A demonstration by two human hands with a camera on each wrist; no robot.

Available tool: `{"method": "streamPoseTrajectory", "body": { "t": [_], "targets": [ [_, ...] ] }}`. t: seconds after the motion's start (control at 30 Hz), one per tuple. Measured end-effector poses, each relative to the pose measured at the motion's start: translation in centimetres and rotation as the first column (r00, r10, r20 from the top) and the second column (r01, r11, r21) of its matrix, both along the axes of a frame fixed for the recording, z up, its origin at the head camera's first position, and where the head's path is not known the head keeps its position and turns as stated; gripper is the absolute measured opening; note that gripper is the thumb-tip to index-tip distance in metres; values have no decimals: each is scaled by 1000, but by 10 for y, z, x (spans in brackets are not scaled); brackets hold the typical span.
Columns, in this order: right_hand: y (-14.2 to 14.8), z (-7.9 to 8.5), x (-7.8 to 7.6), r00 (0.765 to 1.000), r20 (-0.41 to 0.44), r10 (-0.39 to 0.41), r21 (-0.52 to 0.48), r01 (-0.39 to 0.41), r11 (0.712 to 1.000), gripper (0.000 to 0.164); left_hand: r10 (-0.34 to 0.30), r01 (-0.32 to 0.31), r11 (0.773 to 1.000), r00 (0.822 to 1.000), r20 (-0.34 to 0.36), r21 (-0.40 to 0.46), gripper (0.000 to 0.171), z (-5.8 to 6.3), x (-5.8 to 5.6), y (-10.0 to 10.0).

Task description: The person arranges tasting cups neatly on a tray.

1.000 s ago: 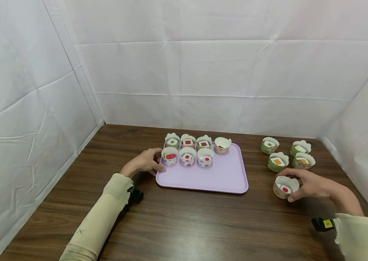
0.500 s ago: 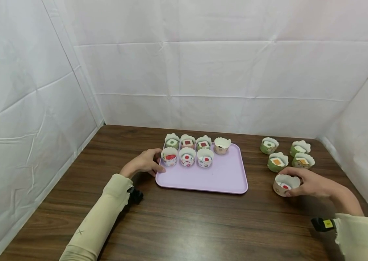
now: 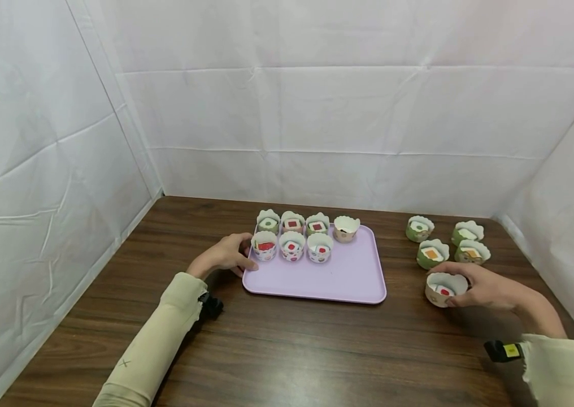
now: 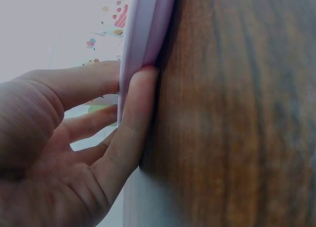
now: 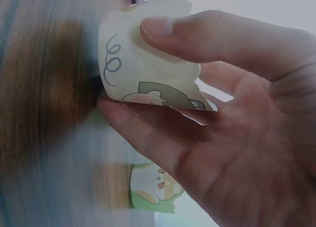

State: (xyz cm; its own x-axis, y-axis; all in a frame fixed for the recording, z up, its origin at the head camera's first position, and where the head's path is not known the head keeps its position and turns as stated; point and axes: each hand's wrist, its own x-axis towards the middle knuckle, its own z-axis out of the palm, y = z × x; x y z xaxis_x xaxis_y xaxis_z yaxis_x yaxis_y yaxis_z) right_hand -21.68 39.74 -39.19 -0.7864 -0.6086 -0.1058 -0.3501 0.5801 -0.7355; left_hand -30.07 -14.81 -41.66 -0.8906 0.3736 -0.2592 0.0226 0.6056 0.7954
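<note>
My left hand (image 3: 225, 254) pinches the left edge of a lilac tray (image 3: 348, 277); in the left wrist view the thumb lies over the rim and a finger is at its underside. My right hand (image 3: 490, 287) grips a cream paper baking cup (image 3: 434, 294) right of the tray. Inside that cup shows a white piece with a red spot. The right wrist view shows the thumb against the cup's printed wall (image 5: 148, 54), fingers around the other side. On the tray stand several filled paper cups (image 3: 292, 247) in two rows, with a cream cup (image 3: 346, 229) at the back right.
Several green-printed paper cups (image 3: 431, 254) with white, green or orange pieces stand on the brown wooden table (image 3: 287, 345), just behind my right hand. White cloth (image 3: 327, 113) walls off the back and both sides. Bare tray surface shows in front and to the right.
My right thumb has moved up from the base of the cream cup onto its wall, and the cup has shifted very slightly. The left hand and tray stay in place.
</note>
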Motion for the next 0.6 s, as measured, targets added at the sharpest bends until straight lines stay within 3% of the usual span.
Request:
{"method": "streamPoseTrajectory", "body": {
  "t": [0.3,0.6],
  "targets": [
    [-8,5,3,990,-126,-61,122,77,990,54,-1,1,1000,1000,-5,1,64,1,0,0],
    [-17,2,0,980,-148,-132,143,153,978,63,-3,3,1000,1000,-4,0,60,1,0,0]
  ]
}}
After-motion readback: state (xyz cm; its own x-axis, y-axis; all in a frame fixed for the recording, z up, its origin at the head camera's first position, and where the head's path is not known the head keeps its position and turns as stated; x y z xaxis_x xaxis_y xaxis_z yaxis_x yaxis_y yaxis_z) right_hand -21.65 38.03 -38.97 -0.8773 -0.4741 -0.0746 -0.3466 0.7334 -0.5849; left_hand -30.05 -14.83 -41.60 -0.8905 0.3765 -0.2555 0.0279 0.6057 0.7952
